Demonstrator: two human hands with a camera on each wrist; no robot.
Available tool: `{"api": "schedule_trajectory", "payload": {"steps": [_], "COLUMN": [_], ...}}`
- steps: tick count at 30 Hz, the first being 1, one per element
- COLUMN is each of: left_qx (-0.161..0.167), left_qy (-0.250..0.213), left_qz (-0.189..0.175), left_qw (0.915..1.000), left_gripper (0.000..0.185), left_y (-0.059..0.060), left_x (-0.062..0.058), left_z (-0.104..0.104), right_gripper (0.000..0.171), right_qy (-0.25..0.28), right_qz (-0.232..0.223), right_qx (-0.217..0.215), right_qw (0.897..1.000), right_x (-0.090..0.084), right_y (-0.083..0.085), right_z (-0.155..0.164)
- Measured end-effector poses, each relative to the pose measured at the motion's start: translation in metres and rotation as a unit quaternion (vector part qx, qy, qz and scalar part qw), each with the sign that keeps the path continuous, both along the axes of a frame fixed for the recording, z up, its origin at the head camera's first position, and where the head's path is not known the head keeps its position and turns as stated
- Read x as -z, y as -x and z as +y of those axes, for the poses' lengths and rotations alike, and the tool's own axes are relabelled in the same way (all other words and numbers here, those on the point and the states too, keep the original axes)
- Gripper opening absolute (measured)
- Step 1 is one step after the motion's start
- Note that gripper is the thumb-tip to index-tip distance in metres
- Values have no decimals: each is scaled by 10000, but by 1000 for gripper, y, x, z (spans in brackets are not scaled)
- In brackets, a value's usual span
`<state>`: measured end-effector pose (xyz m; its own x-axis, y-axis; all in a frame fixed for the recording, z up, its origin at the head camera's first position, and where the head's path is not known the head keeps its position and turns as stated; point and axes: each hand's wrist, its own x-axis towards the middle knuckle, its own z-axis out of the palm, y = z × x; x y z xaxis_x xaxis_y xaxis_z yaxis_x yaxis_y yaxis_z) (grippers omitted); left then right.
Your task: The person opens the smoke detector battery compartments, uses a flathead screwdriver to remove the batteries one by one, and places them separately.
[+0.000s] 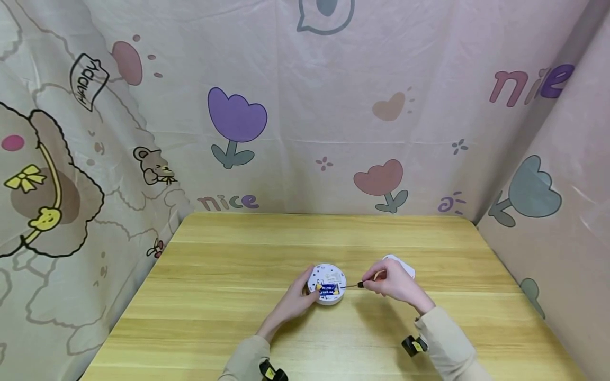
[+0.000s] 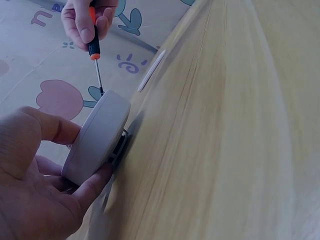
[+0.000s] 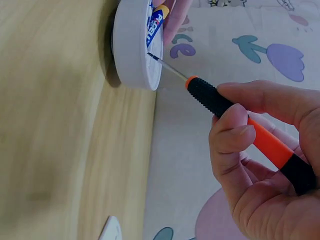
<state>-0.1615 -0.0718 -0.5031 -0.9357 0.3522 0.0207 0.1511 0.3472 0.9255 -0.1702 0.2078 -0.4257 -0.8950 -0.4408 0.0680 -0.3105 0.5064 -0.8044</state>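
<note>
A round white device (image 1: 327, 283) lies on the wooden table (image 1: 229, 296), its open back showing blue batteries (image 1: 329, 289). My left hand (image 1: 297, 296) grips its left rim, thumb and fingers curled round the white device (image 2: 97, 140). My right hand (image 1: 393, 283) holds a small orange-and-black screwdriver (image 1: 364, 284). The screwdriver (image 3: 240, 125) has its thin metal tip at the right edge of the white device (image 3: 135, 45), by the batteries (image 3: 156, 22). From the left wrist, my right hand (image 2: 85, 22) shows with the screwdriver (image 2: 94, 42) pointing down at the device.
A flat white cover (image 1: 402, 264) lies on the table just behind my right hand; the cover's edge (image 2: 150, 75) also shows from the left wrist. Pink patterned cloth walls (image 1: 305, 106) enclose the table at the back and both sides.
</note>
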Motion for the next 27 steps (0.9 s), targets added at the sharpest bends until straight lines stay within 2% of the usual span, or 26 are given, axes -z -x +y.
{"api": "schedule_trajectory", "payload": {"steps": [12, 19, 27], "left_qx": [-12, -27, -34], "left_qy": [-9, -13, 22], "left_qz": [39, 27, 84], "left_qw": [10000, 10000, 10000], "left_gripper": [76, 75, 75], "left_y": [-1, -1, -1], "left_x": [-1, -1, -2], "left_z": [1, 1, 2], "right_gripper": [4, 4, 7], "right_qy": [-565, -998, -1324], "right_qz": [152, 585, 881], "right_qx": [11, -132, -142], "right_qw": [9983, 9932, 9872], "right_x": [-10, -19, -28], "right_y": [1, 0, -3], "right_z": [-12, -19, -32]}}
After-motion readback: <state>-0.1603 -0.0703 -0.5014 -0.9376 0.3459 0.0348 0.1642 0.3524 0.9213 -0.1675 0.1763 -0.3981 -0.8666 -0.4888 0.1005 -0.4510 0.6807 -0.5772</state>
